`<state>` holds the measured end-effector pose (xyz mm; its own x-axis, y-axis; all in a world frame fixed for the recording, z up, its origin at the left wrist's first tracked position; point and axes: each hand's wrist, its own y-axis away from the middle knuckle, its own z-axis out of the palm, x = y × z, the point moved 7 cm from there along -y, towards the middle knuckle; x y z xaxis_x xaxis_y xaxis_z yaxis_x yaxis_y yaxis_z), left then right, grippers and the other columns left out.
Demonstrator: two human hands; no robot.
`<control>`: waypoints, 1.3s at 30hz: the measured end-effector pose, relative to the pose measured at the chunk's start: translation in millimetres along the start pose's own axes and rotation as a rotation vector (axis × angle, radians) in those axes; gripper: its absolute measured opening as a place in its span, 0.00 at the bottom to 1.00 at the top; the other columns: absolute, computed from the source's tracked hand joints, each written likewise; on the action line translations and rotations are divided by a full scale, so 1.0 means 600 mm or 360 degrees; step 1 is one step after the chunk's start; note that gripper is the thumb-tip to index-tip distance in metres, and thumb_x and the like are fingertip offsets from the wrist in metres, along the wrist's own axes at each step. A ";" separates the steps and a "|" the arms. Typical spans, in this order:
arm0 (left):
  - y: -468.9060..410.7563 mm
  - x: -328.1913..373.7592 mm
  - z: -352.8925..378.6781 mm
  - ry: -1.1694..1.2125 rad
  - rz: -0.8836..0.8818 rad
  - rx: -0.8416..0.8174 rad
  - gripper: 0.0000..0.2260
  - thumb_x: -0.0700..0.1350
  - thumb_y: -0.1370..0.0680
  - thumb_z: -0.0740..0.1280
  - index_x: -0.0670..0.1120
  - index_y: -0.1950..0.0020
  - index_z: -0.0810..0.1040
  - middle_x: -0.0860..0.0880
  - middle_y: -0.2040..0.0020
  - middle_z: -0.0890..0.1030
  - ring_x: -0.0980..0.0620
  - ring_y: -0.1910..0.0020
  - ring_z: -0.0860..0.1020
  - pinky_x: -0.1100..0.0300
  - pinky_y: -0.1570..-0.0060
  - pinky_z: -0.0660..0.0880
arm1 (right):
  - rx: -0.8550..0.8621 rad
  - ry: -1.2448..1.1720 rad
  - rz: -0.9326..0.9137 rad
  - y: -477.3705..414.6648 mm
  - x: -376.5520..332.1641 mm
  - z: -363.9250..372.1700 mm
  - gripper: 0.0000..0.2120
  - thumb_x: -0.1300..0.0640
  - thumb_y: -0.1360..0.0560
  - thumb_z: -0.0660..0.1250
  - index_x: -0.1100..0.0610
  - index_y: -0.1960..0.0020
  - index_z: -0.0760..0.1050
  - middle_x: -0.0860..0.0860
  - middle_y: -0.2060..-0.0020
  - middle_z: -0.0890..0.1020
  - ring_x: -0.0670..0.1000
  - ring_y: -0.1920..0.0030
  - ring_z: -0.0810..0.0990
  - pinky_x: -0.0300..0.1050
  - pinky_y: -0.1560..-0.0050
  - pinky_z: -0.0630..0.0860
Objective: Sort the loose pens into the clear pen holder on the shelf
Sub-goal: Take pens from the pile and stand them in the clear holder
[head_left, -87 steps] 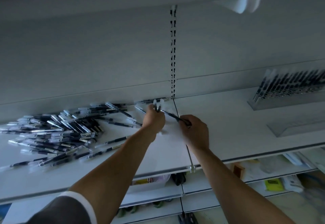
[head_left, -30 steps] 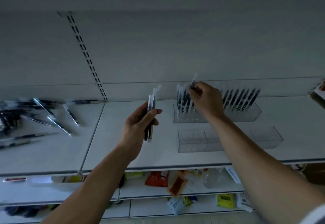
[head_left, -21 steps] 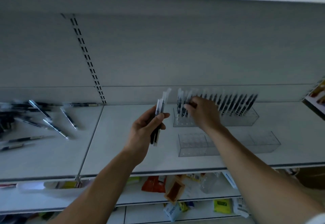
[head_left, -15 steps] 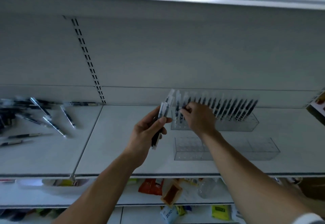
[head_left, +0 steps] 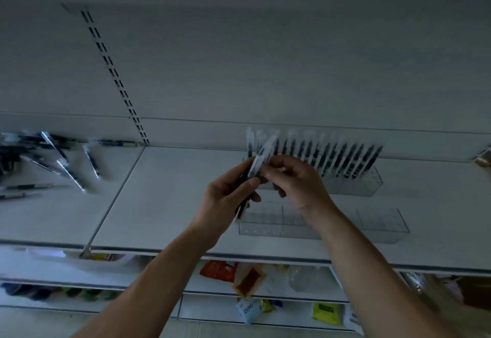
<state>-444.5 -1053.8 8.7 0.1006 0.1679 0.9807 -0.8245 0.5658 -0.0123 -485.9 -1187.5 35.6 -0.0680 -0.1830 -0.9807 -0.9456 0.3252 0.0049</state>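
Pens (head_left: 255, 166) are gripped in the curled left hand (head_left: 225, 199), the right hand (head_left: 297, 183) pinching one.

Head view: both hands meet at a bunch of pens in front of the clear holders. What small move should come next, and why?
Probably draw one pen out with the right hand and carry it to the rear holder. The left hand grips the bunch of pens, the right hand pinches its top, and a row of pens stands in that holder just behind.
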 end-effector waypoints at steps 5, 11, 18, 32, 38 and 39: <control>-0.006 0.005 -0.006 -0.0078 0.0109 0.0175 0.18 0.37 0.21 0.63 0.51 0.34 0.73 0.49 0.50 0.85 0.54 0.58 0.81 0.64 0.62 0.75 | 0.0145 -0.0175 -0.0079 0.002 -0.002 -0.041 0.07 0.55 0.24 0.68 0.60 0.53 0.78 0.47 0.64 0.84 0.45 0.61 0.83 0.37 0.64 0.76; 0.002 0.008 -0.044 0.0036 0.0104 0.0353 0.20 0.46 0.24 0.64 0.54 0.32 0.71 0.47 0.54 0.84 0.55 0.67 0.74 0.65 0.68 0.72 | 0.0735 0.0161 -0.0464 -0.031 -0.036 -0.123 0.04 0.54 0.22 0.67 0.52 0.55 0.74 0.49 0.62 0.83 0.48 0.59 0.84 0.44 0.58 0.80; 0.008 0.000 -0.046 0.0175 0.0057 0.0230 0.19 0.47 0.23 0.62 0.52 0.31 0.73 0.45 0.52 0.82 0.55 0.67 0.70 0.59 0.65 0.64 | 0.0584 0.0761 -0.0522 -0.062 -0.016 -0.079 0.06 0.53 0.21 0.66 0.55 0.52 0.73 0.45 0.63 0.79 0.38 0.64 0.77 0.24 0.66 0.69; 0.011 -0.004 -0.028 0.0097 0.0039 0.0150 0.17 0.45 0.24 0.64 0.52 0.36 0.75 0.47 0.47 0.84 0.54 0.58 0.79 0.63 0.62 0.74 | 0.0474 0.1117 -0.0436 -0.082 -0.005 -0.030 0.08 0.52 0.22 0.66 0.57 0.51 0.76 0.50 0.60 0.83 0.48 0.64 0.80 0.42 0.62 0.77; 0.010 -0.006 -0.029 0.0151 0.0017 0.0190 0.18 0.44 0.23 0.64 0.51 0.34 0.75 0.45 0.50 0.83 0.54 0.62 0.76 0.64 0.66 0.71 | 0.0318 0.1418 -0.0397 -0.079 0.026 -0.009 0.07 0.55 0.20 0.62 0.57 0.52 0.76 0.51 0.61 0.82 0.50 0.64 0.79 0.47 0.61 0.78; 0.010 -0.007 -0.028 0.0166 0.0010 0.0186 0.17 0.44 0.23 0.64 0.50 0.34 0.76 0.44 0.50 0.83 0.53 0.62 0.76 0.64 0.66 0.71 | 0.0287 0.1366 -0.0348 -0.078 0.038 -0.009 0.07 0.57 0.20 0.62 0.57 0.52 0.77 0.52 0.62 0.82 0.50 0.64 0.79 0.48 0.60 0.78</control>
<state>-440.4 -1037.6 1.2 0.1477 0.2575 0.9549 -0.8838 0.4678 0.0105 -445.0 -1211.6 14.0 -0.1746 -0.8638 -0.4726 -0.9061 0.3288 -0.2662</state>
